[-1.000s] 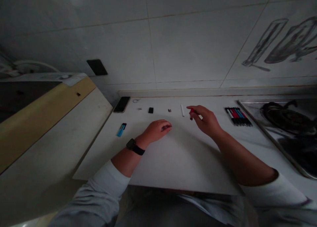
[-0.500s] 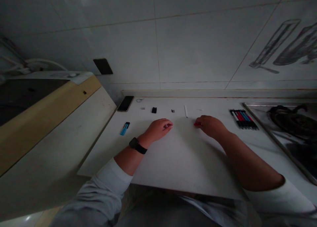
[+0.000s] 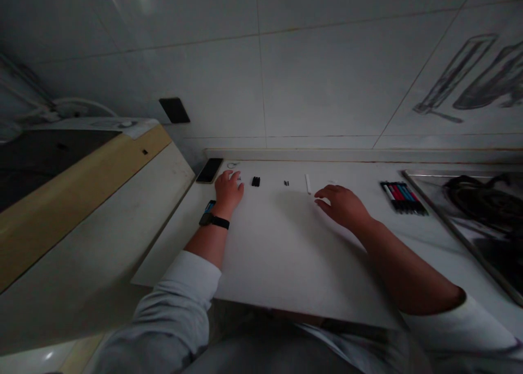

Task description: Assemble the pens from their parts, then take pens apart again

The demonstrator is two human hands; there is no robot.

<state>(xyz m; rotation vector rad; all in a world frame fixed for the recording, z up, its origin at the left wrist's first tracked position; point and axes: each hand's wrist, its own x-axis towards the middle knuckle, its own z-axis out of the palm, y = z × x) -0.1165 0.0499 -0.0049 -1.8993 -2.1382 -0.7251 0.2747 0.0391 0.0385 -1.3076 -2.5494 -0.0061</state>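
Observation:
My left hand (image 3: 227, 191) is over the back left of the white tabletop, thumb and fingers apart. Its fingertips are beside tiny springs (image 3: 239, 178), partly covered by the hand. Under the wrist with the black watch lies a blue piece with a black clip (image 3: 210, 206), partly hidden. My right hand (image 3: 341, 204) hovers right of centre, fingers bent and thumb apart, with nothing visible between them. Just left of its fingertips lies a thin white stick (image 3: 308, 183). Small black cylinders (image 3: 255, 181) and smaller dark bits (image 3: 286, 183) lie between the hands.
A phone (image 3: 210, 170) and a thin ring (image 3: 232, 165) lie at the back left. Several pens (image 3: 403, 197) lie in a row on the right, beside a gas stove (image 3: 486, 210). A pale cabinet (image 3: 102, 243) borders the left, and a tiled wall (image 3: 318, 85) the back.
My left hand has moved left and back to the springs, its fingers now spread. The red piece at my right fingertips is out of sight, and that hand has opened slightly.

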